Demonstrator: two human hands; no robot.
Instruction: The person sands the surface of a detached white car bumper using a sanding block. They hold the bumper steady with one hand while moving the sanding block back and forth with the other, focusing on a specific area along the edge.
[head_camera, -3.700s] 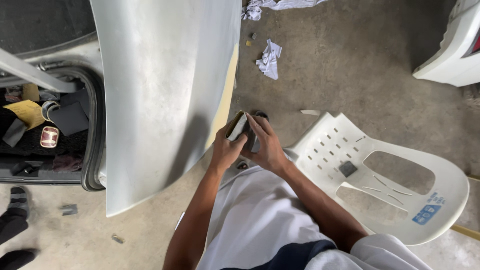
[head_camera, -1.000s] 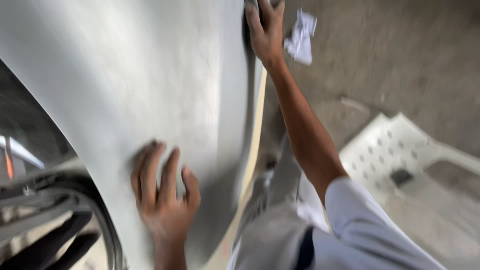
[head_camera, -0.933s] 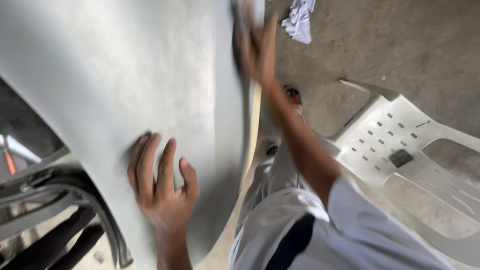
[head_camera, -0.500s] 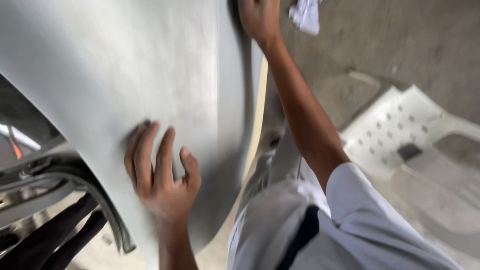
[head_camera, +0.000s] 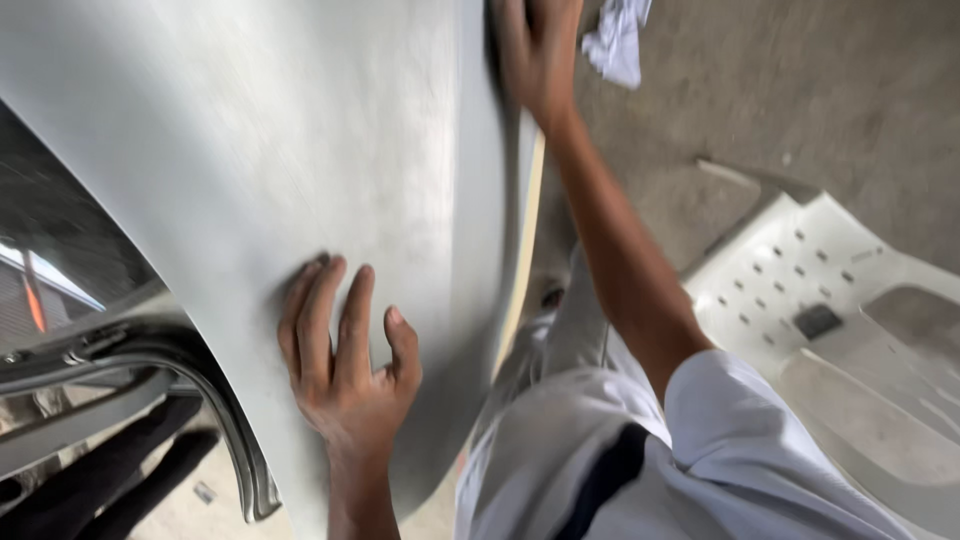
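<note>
The left hand (head_camera: 345, 365) lies flat and spread on the grey car panel (head_camera: 260, 150), fingers apart, gripping nothing; the right hand (head_camera: 538, 55) reaches up along the panel's right edge, pressed against it, and whether it clamps a sanding block or pad there I cannot tell, since the view is blurred and cut off at the top. The panel stands upright in front of the person, matt and dull across all that shows; by that look the surface seems already rubbed down over much of its face, with the edge strip under work. One panel, two hands, one white plastic chair (head_camera: 850, 330) lying on the concrete floor (head_camera: 800, 90), one crumpled white rag (head_camera: 618, 38) beyond.
</note>
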